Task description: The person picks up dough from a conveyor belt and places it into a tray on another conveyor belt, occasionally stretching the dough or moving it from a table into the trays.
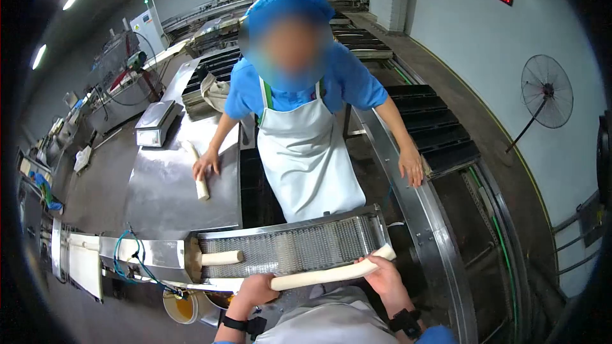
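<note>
Both my hands hold one long pale dough roll across the near edge of a wire-mesh conveyor. My left hand grips its left end and my right hand grips near its right end. A shorter dough roll lies on the mesh, coming out of the machine outlet at the left. Across the conveyor stands a co-worker in a blue shirt and white apron. One of that person's hands rests on another dough piece on the steel table; the other hand rests on the curved rail.
A weighing scale sits at the far end of the steel table. A curved conveyor with black trays runs along the right. A floor fan stands by the right wall. A yellow bucket sits below the machine. Another worker is far back.
</note>
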A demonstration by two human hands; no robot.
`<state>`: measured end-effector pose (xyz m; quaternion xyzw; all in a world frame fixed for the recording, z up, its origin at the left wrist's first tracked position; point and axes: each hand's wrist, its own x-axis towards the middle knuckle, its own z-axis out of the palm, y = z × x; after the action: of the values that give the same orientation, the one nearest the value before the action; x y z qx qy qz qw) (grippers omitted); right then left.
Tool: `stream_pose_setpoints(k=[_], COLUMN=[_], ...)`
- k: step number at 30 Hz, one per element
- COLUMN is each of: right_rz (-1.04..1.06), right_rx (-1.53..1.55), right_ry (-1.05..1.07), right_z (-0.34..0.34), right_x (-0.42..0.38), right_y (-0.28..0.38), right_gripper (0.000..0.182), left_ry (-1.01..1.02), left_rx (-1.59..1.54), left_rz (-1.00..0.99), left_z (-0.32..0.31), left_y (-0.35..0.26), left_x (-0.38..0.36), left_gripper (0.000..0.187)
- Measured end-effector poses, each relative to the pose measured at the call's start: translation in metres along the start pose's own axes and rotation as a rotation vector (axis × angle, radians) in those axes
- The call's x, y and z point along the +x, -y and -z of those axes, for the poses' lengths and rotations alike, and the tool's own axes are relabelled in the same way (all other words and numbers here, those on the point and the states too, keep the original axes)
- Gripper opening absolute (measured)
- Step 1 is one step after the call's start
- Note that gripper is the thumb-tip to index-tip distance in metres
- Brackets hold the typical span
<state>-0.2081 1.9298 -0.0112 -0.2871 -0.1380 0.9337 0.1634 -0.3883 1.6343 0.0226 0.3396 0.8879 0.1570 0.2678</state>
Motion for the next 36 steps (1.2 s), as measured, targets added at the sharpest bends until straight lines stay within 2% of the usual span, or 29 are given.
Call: stream_pose_setpoints(k=[4, 6, 7, 8, 10, 11, 12, 14, 16, 18, 20, 22, 24, 26, 28, 30, 33, 36], right_rz=[0.043, 0.054, 0.132, 0.121, 0.372, 0.536, 0.342, 0.398, 0.432, 0.465, 0.538, 0.512, 0.378, 0.421, 0.373, 0.356, 0.315, 0.221], right_rx=[-0.131, -0.507, -0.876, -0.884, -1.657, -1.849, -1.956, -2.208, -2.258, -2.303, -2.414, -2.442, -2.477, -2.482, -2.543, -2.546, -2.520, -2.468], right_ry=[-0.005, -0.003, 0.004, 0.014, 0.146, 0.307, 0.285, 0.407, 0.424, 0.435, 0.361, 0.329, 0.252, 0.230, 0.147, 0.161, 0.220, 0.277], right_z=[0.006, 0.012, 0.025, 0.039, 0.051, 0.056, 0.051, 0.054, 0.051, 0.054, 0.062, 0.060, 0.059, 0.061, 0.066, 0.073, 0.076, 0.072], right_x=[0.043, 0.061, 0.075, 0.087, 0.098, 0.103, 0.100, 0.100, 0.090, 0.088, 0.090, 0.090, 0.089, 0.088, 0.088, 0.086, 0.083, 0.085], right_y=[-0.012, -0.008, -0.010, -0.009, -0.003, 0.001, 0.005, 0.005, 0.008, 0.009, 0.012, 0.019, 0.025, 0.031, 0.036, 0.038, 0.043, 0.047], right_gripper=[0.020, 0.026, 0.036, 0.036, 0.047, 0.055, 0.052, 0.048, 0.045, 0.043, 0.038, 0.034, 0.033, 0.029, 0.035, 0.032, 0.026, 0.028], left_ry=[-0.144, -0.135, -0.235, -0.340, -0.332, -0.350, -0.356, -0.233, -0.142, -0.152, -0.160, -0.186, -0.196, -0.201, -0.246, -0.269, -0.159, -0.168], left_rx=[-0.009, -0.005, 0.059, 0.128, 0.117, 0.162, 0.210, 0.215, 0.133, 0.141, 0.155, 0.131, 0.148, 0.158, 0.192, 0.206, 0.193, 0.148], left_rz=[0.086, 0.167, 0.149, 0.128, 0.174, 0.083, -0.019, -0.040, -0.044, -0.091, -0.140, -0.162, -0.125, -0.088, -0.061, -0.109, -0.104, -0.134], left_z=[-0.010, -0.019, -0.031, -0.043, -0.061, -0.082, -0.095, -0.095, -0.109, -0.117, -0.117, -0.115, -0.111, -0.108, -0.102, -0.101, -0.104, -0.099], left_y=[0.035, 0.045, 0.054, 0.060, 0.053, 0.049, 0.046, 0.011, -0.005, -0.014, -0.016, -0.014, -0.007, 0.000, -0.001, -0.002, 0.002, 0.003], left_x=[0.006, 0.012, 0.015, 0.020, 0.032, 0.049, 0.059, 0.075, 0.092, 0.100, 0.100, 0.098, 0.093, 0.089, 0.085, 0.085, 0.084, 0.078], left_gripper=[0.036, 0.037, 0.037, 0.037, 0.037, 0.037, 0.038, 0.041, 0.043, 0.043, 0.044, 0.043, 0.041, 0.040, 0.040, 0.037, 0.036, 0.032])
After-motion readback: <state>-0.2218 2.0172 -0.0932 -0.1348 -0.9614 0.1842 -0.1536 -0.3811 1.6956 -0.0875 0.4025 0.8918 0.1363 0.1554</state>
